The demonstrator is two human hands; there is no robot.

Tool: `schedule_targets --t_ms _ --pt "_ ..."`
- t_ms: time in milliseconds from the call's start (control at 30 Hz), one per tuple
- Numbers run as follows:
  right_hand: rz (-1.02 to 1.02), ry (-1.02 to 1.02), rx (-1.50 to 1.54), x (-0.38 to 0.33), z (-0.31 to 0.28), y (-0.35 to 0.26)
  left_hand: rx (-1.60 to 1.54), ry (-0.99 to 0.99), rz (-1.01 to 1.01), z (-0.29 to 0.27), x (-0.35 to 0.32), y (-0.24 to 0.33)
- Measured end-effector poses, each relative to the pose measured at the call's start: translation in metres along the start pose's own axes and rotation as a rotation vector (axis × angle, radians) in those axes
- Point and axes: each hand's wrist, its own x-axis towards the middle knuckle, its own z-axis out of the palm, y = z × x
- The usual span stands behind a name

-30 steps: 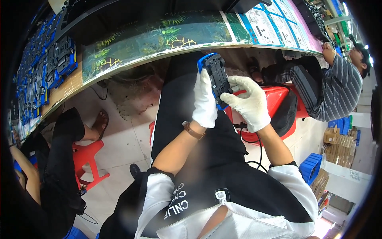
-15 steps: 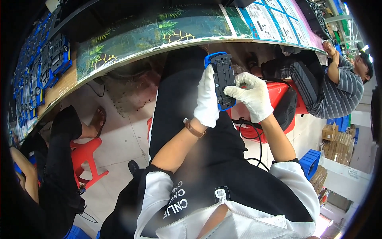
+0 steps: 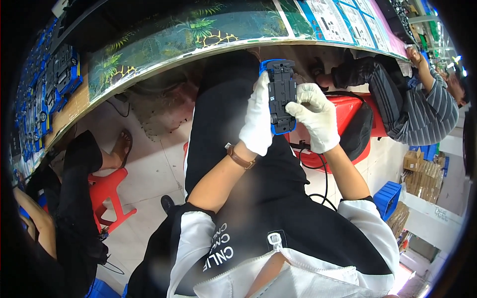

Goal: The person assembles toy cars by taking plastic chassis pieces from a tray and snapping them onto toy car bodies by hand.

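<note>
A blue toy car [image 3: 281,94] with a black underside is held up over my lap, underside toward the camera. My left hand [image 3: 257,118], in a white glove, grips its left side. My right hand [image 3: 314,115], also gloved in white, clasps its right side with fingers curled onto the black chassis. A brown strap sits on my left wrist. Both hands are just below the edge of the workbench [image 3: 164,64].
The bench carries a leaf-patterned mat [image 3: 189,35], printed sheets [image 3: 343,20] and rows of blue and black parts [image 3: 54,84] at the left. A seated person in a striped top [image 3: 422,104] is at right, another person's legs and a red stool [image 3: 107,191] at left. Blue crates [image 3: 390,198] stand at right.
Both hands have turned the toy car from a tilt to upright and shifted it slightly right. My right-hand fingers have moved onto the black underside.
</note>
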Motion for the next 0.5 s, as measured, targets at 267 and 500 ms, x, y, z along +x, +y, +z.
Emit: schedule_targets --t_ms 267,500 --pt "0.128 -0.033 0.002 0.005 -0.01 0.0 0.053 -0.013 -0.243 0.001 -0.004 0.012" --pt "-0.186 0.053 -0.189 0.011 -0.002 0.027 0.062 0.033 -0.082 -0.004 0.003 -0.001"
